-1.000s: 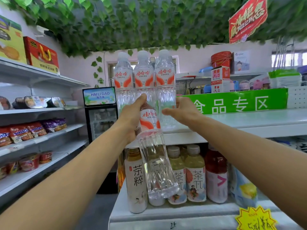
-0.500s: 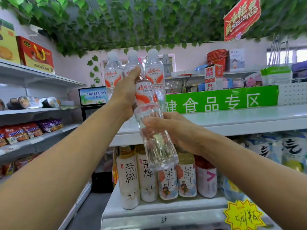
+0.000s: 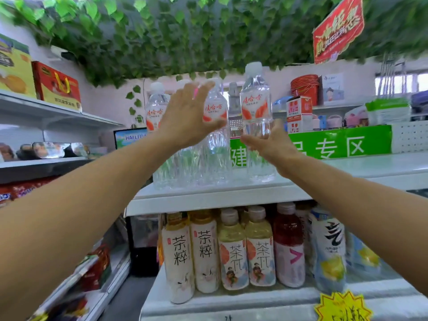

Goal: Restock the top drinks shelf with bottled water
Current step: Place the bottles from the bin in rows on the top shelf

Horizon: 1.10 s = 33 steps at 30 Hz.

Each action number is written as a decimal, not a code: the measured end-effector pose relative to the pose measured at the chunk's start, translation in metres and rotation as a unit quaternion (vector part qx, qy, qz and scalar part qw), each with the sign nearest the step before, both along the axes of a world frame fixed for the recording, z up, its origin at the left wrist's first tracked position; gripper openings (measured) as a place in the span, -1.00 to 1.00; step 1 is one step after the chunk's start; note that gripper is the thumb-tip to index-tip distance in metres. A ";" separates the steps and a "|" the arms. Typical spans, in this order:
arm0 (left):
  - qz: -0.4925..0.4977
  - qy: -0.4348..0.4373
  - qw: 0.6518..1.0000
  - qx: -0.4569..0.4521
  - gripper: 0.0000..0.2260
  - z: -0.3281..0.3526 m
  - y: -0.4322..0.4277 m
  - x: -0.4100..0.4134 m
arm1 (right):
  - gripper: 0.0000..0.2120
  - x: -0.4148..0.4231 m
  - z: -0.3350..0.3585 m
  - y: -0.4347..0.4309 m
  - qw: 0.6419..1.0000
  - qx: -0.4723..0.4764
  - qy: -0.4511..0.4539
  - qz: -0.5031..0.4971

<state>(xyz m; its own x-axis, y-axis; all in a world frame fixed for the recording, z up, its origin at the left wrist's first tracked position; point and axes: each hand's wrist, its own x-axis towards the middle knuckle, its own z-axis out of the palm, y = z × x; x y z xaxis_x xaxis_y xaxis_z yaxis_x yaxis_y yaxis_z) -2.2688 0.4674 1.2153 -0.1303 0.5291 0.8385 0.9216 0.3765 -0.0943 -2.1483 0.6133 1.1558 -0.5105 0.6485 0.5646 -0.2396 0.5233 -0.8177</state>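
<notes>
Three clear water bottles with orange-and-white labels [image 3: 155, 107] stand in a row at the left end of the white top shelf [image 3: 347, 167]. A fourth water bottle [image 3: 254, 107] stands upright just to their right, its base at the shelf surface. My right hand [image 3: 271, 144] grips this bottle low on its body, thumb at the front and fingers behind. My left hand [image 3: 187, 119] is raised in front of the row, fingers straight and spread, holding nothing. It hides most of the middle bottle.
Tea and juice bottles [image 3: 231, 251] fill the shelf below, with a yellow price star [image 3: 342, 306] at its front edge. A green sign [image 3: 335, 144] backs the top shelf. Snack shelves [image 3: 58, 117] run along the left wall. Fake ivy hangs overhead.
The tilted bottle passed from my left hand to my right and now stands upright on the top shelf, right of the row. My left hand let go and opened.
</notes>
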 end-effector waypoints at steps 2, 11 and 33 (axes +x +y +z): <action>0.047 0.023 0.998 -0.032 -0.14 -0.002 0.010 -0.002 | -0.35 -0.009 -0.003 0.006 1.000 -0.007 -0.005 0.006; 0.158 0.090 0.980 -0.075 -0.09 0.003 0.035 -0.009 | -0.19 -0.007 -0.012 0.030 0.990 0.062 -0.123 -0.036; 0.151 0.081 0.985 -0.034 -0.13 -0.002 0.040 -0.010 | -0.75 -0.052 -0.009 0.040 0.979 0.074 -0.170 -0.083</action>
